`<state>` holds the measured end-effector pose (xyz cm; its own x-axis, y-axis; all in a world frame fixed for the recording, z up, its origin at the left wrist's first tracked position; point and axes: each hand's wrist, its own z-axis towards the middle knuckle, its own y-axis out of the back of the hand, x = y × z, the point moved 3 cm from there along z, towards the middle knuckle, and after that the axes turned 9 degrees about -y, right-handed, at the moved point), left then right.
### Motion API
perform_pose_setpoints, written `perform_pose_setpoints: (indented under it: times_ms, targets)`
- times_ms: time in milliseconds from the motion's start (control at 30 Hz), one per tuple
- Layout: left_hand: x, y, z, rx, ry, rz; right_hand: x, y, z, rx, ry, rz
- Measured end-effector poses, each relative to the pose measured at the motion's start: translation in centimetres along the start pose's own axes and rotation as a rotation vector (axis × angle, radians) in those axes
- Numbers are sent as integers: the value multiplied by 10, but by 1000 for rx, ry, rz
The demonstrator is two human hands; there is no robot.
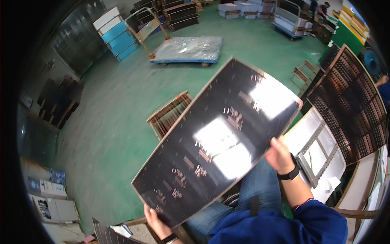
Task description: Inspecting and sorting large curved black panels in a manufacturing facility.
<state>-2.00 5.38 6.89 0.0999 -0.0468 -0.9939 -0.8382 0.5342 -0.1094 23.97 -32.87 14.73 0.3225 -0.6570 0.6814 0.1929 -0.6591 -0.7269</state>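
A large black circuit board panel [191,148] with copper-coloured pads is tilted across my lap, and bright light reflects off its glossy face. My left hand [157,223] holds its lower left corner, thumb on top. Along the near right edge, my right hand [279,155] grips it, with the fingers partly hidden beneath. To my right stands another dark panel [351,101] with dense copper rows. Between that panel and my right forearm, a grey metal frame [317,156] lies on a white surface.
Ahead on the green floor is a flat trolley [187,49]; a slatted wooden rack [168,116] stands nearer. Blue and white boxes [118,34] are stacked at far left. A small stool [304,75] is at right. Another dark sheet [109,234] lies by my left arm.
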Motion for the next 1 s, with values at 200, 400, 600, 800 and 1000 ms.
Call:
perform_pose_setpoints:
  times_ms: [200,400,600,800,1000]
  targets:
    - [16,-126,-44,-22,154,-427,-105,-80,-21,-29,60,-363]
    - [60,-107,-22,493,-375,654,-52,-45,69,-280,428,-826]
    - [72,-78,12,295,-389,1180,-85,15,129,-288,456,-1166]
    - [74,-97,30,263,-378,1240,-158,54,158,-177,302,-1355]
    - [72,-101,34,269,-385,1281,-186,67,174,-146,176,-1370]
